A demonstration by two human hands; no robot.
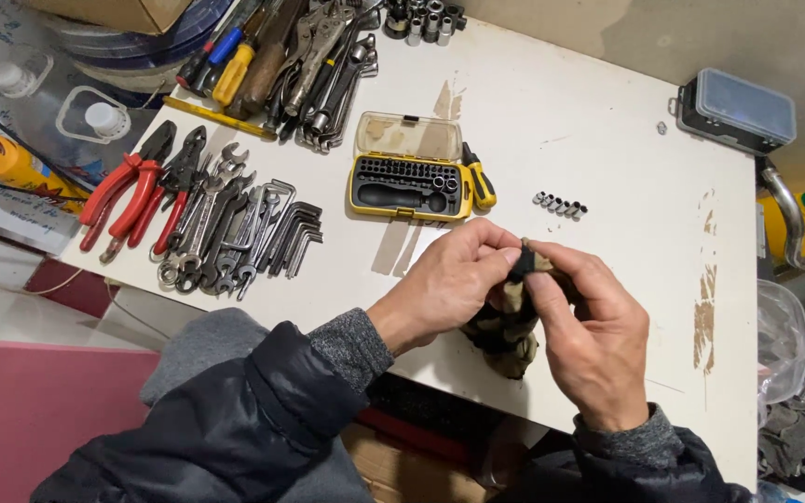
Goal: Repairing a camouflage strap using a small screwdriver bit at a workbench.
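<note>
A white, scuffed tabletop [552,121] is taken as the landmark, and everything else is placed against it. Toward its far left edge, a heap of red-handled pliers and grey steel spanners and hex keys [207,219] is spread out. Near its middle, an open yellow plastic bit-set case with a clear lid [409,182] is seen, and just right of that a short row of small silver sockets [560,206]. At its far right corner a grey lidded plastic box [736,110] is set.

Over the near edge of the tabletop, a camouflage-patterned fabric bundle in tan, brown and black [507,337] is held clear of the surface between both hands. Its long axis runs roughly upright in the head view, from a rounded lower end near the table's edge up to a dark tip. The left hand [444,284] is closed on it from the left, fingertips pinched at the tip. The right hand [593,340] is wrapped around it from the right, thumb pressed along its upper part. Both sets of fingers meet at the dark tip, so neither hand is the nearer.
</note>
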